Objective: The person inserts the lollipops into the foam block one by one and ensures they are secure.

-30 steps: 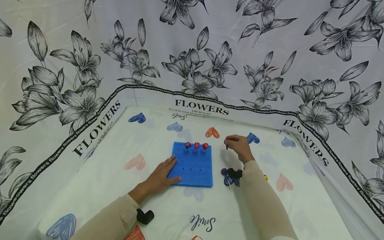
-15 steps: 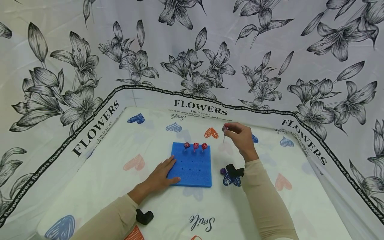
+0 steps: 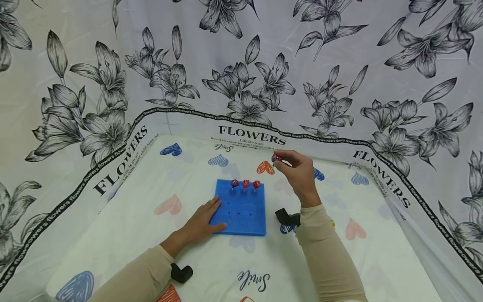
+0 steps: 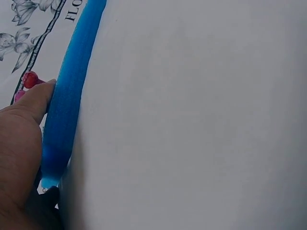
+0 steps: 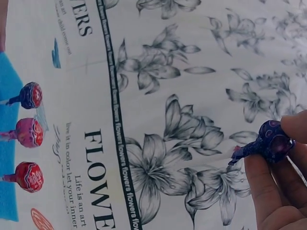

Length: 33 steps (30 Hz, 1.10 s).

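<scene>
dark purple wrapped lollipop [image 5: 274,141] (pinkish rings, apparently)

Blue board [image 4: 69,103] cropped in wrist views

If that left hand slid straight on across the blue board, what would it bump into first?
The left hand would probably meet the leftmost lollipop standing in the blue board; depth is hard to judge here.
</scene>
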{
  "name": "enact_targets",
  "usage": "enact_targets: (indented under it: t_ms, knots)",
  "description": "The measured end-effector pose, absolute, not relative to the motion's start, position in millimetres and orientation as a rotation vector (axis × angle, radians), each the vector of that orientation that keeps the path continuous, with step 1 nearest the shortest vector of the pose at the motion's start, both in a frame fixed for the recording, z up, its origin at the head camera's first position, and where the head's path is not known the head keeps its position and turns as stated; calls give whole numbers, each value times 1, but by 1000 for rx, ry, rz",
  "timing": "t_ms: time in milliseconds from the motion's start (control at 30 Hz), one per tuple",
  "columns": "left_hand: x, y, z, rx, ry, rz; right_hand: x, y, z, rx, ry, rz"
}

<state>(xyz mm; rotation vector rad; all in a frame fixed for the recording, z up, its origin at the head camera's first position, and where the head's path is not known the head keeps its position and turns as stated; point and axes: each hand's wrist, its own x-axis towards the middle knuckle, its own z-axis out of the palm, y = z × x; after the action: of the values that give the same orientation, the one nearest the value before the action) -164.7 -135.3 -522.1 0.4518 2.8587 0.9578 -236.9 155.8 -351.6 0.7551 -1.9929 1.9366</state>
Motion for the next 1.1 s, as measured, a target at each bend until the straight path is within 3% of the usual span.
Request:
enact_targets:
  t_ms: [467,900,1100]
  knots:
    - [-164,-133,-520,454,2862,939,-215,130,-347,876,-1869,2015]
    - [-166,-134,-518,428,2859,938,-213,85,-380,802,-1947,2048]
    - [-168,-136,-518,445,2858,926,-202,73,-378,805,-1978,2027]
